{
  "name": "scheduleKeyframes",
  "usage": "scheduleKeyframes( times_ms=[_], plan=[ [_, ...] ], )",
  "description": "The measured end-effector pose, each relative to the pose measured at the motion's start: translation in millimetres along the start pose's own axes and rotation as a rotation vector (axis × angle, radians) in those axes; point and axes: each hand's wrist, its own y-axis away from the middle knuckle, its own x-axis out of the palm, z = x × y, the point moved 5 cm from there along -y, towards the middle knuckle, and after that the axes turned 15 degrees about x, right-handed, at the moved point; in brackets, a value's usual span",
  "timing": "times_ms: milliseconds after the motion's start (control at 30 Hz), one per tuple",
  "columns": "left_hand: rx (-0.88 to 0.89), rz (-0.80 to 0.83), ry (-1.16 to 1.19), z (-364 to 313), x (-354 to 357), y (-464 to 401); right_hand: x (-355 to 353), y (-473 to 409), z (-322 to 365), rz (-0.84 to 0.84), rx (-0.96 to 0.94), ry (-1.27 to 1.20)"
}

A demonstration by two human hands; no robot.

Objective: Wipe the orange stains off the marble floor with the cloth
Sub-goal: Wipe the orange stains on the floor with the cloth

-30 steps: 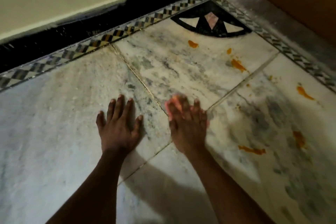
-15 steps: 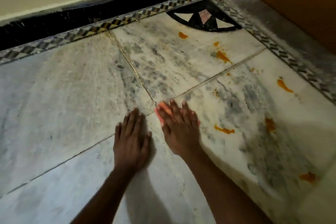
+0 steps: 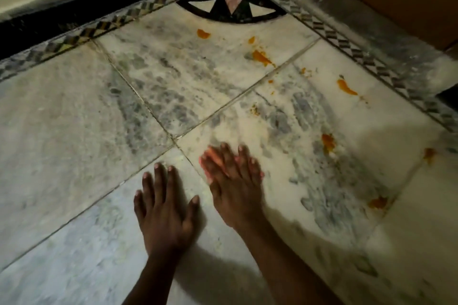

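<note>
Head view, cloth (image 3: 210, 162) under flat right hand (image 3: 235, 188), left hand (image 3: 164, 208) spread beside.

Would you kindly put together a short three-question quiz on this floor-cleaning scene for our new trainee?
1. True or false: the left hand rests flat on the marble floor with nothing under it.
2. What lies under the right hand? A) pink cloth B) brush C) nothing
3. Fill in: the orange stains lie mostly to the ____ of the hands.

Key: 1 true; 2 A; 3 right.
</note>
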Motion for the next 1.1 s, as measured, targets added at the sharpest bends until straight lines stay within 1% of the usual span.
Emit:
scheduleKeyframes(
  times_ms=[33, 100, 167, 200, 267, 300, 333, 367, 400, 433, 500, 533, 567, 600, 633, 700, 733, 767, 800, 833, 867, 933, 967, 1000, 1033, 1067, 1100],
  plan=[
    [0.002, 0.02, -0.001, 1.3, -1.1, -1.2, -7.1, 31.4, -10.2, 0.016, -0.027, 0.024],
    [0.035, 0.061, -0.002, -0.2, -4.5, 0.5, -26.5, 76.3, -45.7, 0.043, -0.008, 0.077],
    [0.038, 0.077, 0.01, 2.2, -5.0, 0.6, -38.8, 75.4, -81.6, 0.086, 0.038, 0.126],
    [0.037, 0.078, 0.01, 2.3, -5.2, 0.4, -37.6, 61.3, -94.9, 0.074, 0.099, 0.151],
    [0.042, 0.061, 0.0, 0.9, -0.9, -1.0, -28.3, 9.2, -109.7, 0.015, 0.366, 0.095],
    [0.043, 0.053, -0.006, 2.3, 0.4, -2.7, -22.5, -22.5, -106.6, -0.03, 0.493, 0.031],
    [0.042, 0.036, -0.009, 3.7, 1.8, -2.5, -16.7, -51.5, -95.1, -0.047, 0.544, -0.011],
    [0.05, 0.024, -0.014, 4.4, 1.7, -1.6, -9.5, -69.1, -77.3, -0.028, 0.524, -0.025],
    [0.056, 0.019, -0.022, 3.3, 1.4, -0.3, -3.7, -71.9, -56.6, -0.005, 0.446, -0.024],
    [0.059, 0.026, -0.025, 3.6, 1.8, 0.2, -0.5, -60.2, -36.4, 0.003, 0.315, -0.002],
    [0.054, 0.02, -0.019, 2.8, 0.7, 1.9, -4.4, 4.1, -21.7, 0.046, 0.042, 0.035],
    [0.053, 0.018, -0.011, 2.8, -0.1, 1.2, -13.2, 43.3, -32.0, 0.061, -0.031, 0.03],
    [0.057, 0.023, -0.013, 3.1, 0.5, 3.9, -23.5, 78.8, -50.4, 0.084, -0.057, 0.029],
    [0.064, 0.025, -0.013, 2.3, 0.1, 3.9, -31.4, 98.0, -72.8, 0.093, -0.034, 0.046],
    [0.073, 0.025, -0.015, 2.2, -0.5, 3.8, -35.0, 98.2, -93.2, 0.113, 0.04, 0.061],
    [0.084, 0.011, -0.023, 3.1, 1.8, 2.5, -29.7, 68.9, -117.4, 0.062, 0.243, 0.065],
    [0.088, -0.005, -0.018, 2.2, 3.7, 3.6, -25.1, 45.8, -118.9, 0.016, 0.335, 0.029],
    [0.092, -0.02, -0.017, 1.0, 3.7, 3.9, -19.8, 20.3, -112.8, 0.006, 0.405, -0.024],
    [0.092, -0.035, -0.015, 1.2, 3.2, 3.8, -13.2, -0.1, -100.1, 0.037, 0.427, -0.06],
    [0.089, -0.05, -0.014, 0.8, 3.5, 6.9, -7.7, -6.7, -86.1, 0.072, 0.394, -0.06],
    [0.093, -0.052, -0.001, -0.8, 2.5, 7.0, -5.2, -1.1, -70.5, 0.101, 0.32, -0.049],
    [0.099, -0.046, 0.026, -7.4, 0.3, 15.0, -9.4, 50.7, -53.8, 0.136, 0.068, -0.025],
    [0.099, -0.039, 0.056, -11.4, 0.9, 20.5, -17.4, 88.3, -57.2, 0.135, -0.049, -0.01],
    [0.107, -0.029, 0.096, -20.5, 1.7, 29.2, -27.1, 120.9, -75.7, 0.118, -0.122, 0.007],
    [0.119, -0.026, 0.143, -31.8, 4.6, 38.8, -33.1, 140.2, -104.3, 0.117, -0.13, 0.037],
    [0.132, -0.036, 0.185, -46.7, 7.1, 48.9, -38.8, 143.4, -137.2, 0.103, -0.057, 0.069],
    [0.137, -0.053, 0.222, -60.6, 11.1, 60.3, -42.1, 131.7, -168.0, 0.102, 0.081, 0.066]
  ],
)
